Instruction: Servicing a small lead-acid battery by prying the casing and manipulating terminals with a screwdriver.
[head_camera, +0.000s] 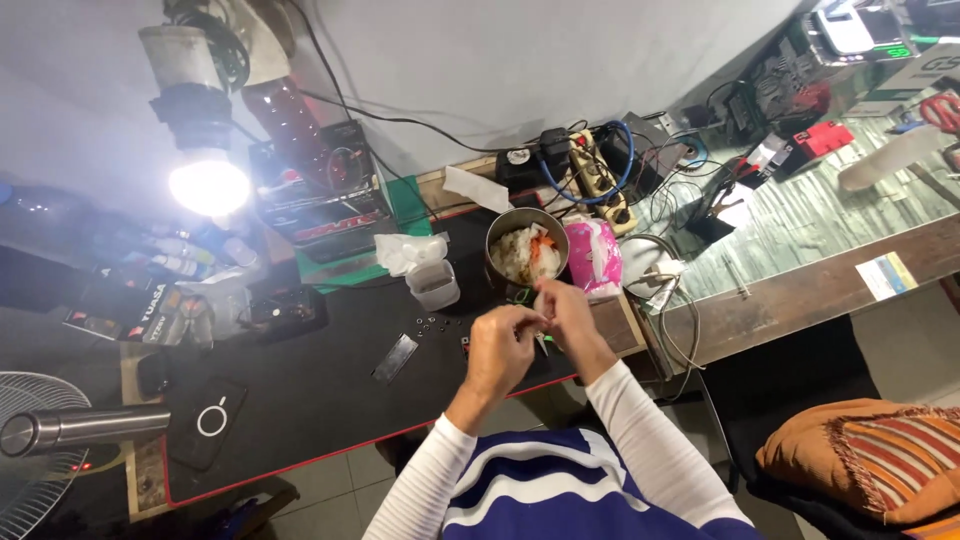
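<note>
Small part (541, 322) hidden between fingertips

The mat (300, 400) over the worktop is black with a thin red edge. Near its far edge a steel-grey bowl (527, 247) holds white and orange scraps, and a pink packet (595, 258) lies beside it. At the right corner a cushion (865, 455) shows orange, brown and cream stripes. The sleeves (650, 440) are white, the shirt (560, 490) navy with white waves.
</note>
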